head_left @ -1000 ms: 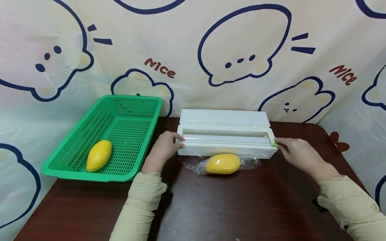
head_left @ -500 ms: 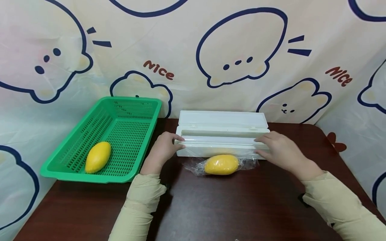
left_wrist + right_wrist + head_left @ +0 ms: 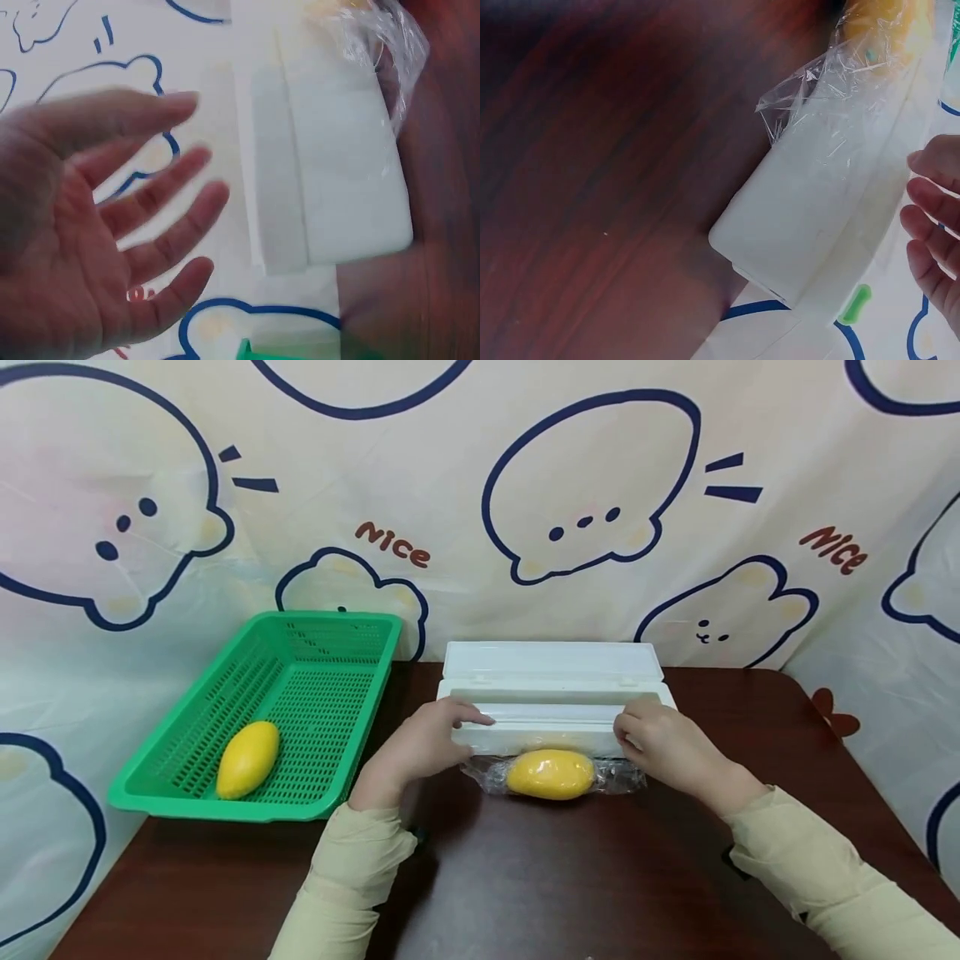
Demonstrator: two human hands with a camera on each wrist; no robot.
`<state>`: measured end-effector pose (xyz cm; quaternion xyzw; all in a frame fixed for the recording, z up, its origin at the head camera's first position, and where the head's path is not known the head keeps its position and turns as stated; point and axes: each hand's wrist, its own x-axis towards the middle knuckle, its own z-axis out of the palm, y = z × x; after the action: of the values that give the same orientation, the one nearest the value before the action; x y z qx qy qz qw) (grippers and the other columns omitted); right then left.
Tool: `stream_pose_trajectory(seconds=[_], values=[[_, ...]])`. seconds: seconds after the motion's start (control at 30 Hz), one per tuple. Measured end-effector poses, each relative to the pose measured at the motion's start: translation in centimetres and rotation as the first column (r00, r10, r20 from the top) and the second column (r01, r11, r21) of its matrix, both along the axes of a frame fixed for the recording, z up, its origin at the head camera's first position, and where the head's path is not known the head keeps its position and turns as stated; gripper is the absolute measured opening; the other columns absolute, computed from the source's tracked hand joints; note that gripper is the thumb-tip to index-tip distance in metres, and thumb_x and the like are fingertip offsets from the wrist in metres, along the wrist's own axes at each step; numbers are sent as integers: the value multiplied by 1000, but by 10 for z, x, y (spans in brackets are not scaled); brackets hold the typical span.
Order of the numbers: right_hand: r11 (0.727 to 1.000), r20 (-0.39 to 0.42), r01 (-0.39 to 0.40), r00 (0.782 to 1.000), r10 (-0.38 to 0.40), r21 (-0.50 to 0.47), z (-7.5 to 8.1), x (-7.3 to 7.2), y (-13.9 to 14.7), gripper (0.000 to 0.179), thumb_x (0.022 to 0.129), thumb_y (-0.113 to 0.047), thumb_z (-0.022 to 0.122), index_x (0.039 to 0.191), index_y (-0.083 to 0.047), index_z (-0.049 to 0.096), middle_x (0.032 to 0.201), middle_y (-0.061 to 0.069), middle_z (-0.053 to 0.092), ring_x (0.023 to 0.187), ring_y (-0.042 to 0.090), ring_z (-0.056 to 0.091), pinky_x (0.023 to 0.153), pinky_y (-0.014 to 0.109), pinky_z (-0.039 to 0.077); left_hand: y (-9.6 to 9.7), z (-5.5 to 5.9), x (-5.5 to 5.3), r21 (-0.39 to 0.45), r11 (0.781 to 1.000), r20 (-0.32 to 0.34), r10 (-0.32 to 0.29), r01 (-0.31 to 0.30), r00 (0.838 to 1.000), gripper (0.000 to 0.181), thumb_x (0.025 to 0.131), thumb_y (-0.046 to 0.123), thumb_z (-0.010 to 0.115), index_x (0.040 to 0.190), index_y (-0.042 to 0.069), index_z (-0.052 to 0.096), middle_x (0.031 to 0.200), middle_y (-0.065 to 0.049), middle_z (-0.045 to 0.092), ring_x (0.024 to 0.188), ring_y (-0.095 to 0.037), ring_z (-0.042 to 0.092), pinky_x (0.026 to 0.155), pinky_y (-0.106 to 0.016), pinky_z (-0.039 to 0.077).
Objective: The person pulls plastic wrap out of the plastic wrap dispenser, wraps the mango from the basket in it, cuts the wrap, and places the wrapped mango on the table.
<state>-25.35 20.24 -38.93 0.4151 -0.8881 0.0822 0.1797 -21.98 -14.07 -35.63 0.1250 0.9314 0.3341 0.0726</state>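
A yellow mango [image 3: 551, 774] lies on the table in crinkled cling film [image 3: 619, 776], against the front of a white cling film dispenser [image 3: 540, 739]. The dispenser's lid [image 3: 551, 661] is raised, showing the film roll [image 3: 547, 711]. My left hand [image 3: 427, 739] is over the dispenser's left end, with thumb and fingers spread in the left wrist view. Over the right part of its front edge is my right hand [image 3: 662, 745]. Its fingers are loosely bent, thumb close to the forefinger, nothing visible between them. A green slider [image 3: 856, 304] sits at the dispenser's right end.
A green plastic basket [image 3: 150, 811] stands at the left, with a second, unwrapped mango [image 3: 248, 760] inside. A printed cloth [image 3: 420, 460] hangs behind the dark brown table [image 3: 570, 877].
My right hand has left the dispenser's right end and moved left along its front edge. My left hand has shifted right, off the left end. The wrapped mango stays in place.
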Motion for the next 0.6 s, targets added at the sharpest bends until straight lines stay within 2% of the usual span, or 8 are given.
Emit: stream_pose_trajectory(seconds=[0.07, 0.13, 0.23, 0.3, 0.4, 0.5, 0.6], values=[[1000, 26, 8, 1000, -8, 0, 0, 3, 1, 25, 77, 7, 78, 84, -10, 62, 78, 1, 58, 71, 16, 53, 62, 33, 52, 5, 0, 2, -12, 999, -4, -33, 33, 999, 37, 90, -1, 64, 121, 13, 76, 125, -7, 67, 100, -27, 58, 69, -32, 50], [1000, 57, 16, 998, -16, -4, -1, 5, 0, 23, 79, 7, 78, 89, -9, 64, 80, 1, 61, 72, 16, 55, 65, 33, 53, 9, -4, 3, -20, 999, 3, -36, 37, 999, 36, 91, 1, 60, 120, 15, 77, 120, -4, 68, 97, -24, 58, 67, -31, 50], [1000, 92, 14, 996, -13, -18, -3, 7, -2, 22, 82, 7, 76, 98, -6, 70, 85, 1, 64, 74, 14, 56, 66, 33, 54, 14, -14, 4, -55, 997, -35, -55, 53, 998, 29, 92, 8, 67, 118, 16, 77, 110, -1, 71, 86, -19, 60, 71, -34, 50], [1000, 103, 6, 995, -4, -22, -4, 8, -3, 24, 82, 8, 74, 104, -3, 72, 87, 2, 66, 73, 13, 56, 66, 33, 53, 18, -21, 4, -86, 994, -84, -68, 61, 994, 26, 90, 18, 76, 117, 17, 77, 105, 2, 72, 83, -15, 61, 76, -37, 50], [1000, 117, -7, 993, 10, -27, -5, 8, -4, 27, 82, 9, 72, 107, -2, 75, 90, 3, 67, 71, 12, 54, 64, 31, 51, 24, -29, 1, -132, 990, -191, -82, 58, 978, 30, 85, 27, 85, 113, 17, 78, 96, 5, 72, 80, -13, 62, 78, -39, 49], [999, 130, 2, 992, 3, -43, -5, 8, -3, 26, 83, 9, 70, 106, -2, 76, 91, 4, 68, 72, 11, 55, 64, 31, 52, 27, -34, -1, -140, 989, -278, -80, 42, 957, 18, 86, 22, 84, 103, 17, 80, 90, 5, 72, 82, -15, 64, 73, -38, 51], [998, 151, 23, 988, -14, -63, -5, 9, -2, 25, 86, 9, 69, 107, -3, 76, 94, 4, 70, 75, 12, 58, 66, 31, 53, 25, -37, -3, -130, 991, -314, -54, 13, 948, 4, 89, 15, 80, 93, 17, 81, 88, 6, 73, 85, -16, 66, 74, -40, 51]])
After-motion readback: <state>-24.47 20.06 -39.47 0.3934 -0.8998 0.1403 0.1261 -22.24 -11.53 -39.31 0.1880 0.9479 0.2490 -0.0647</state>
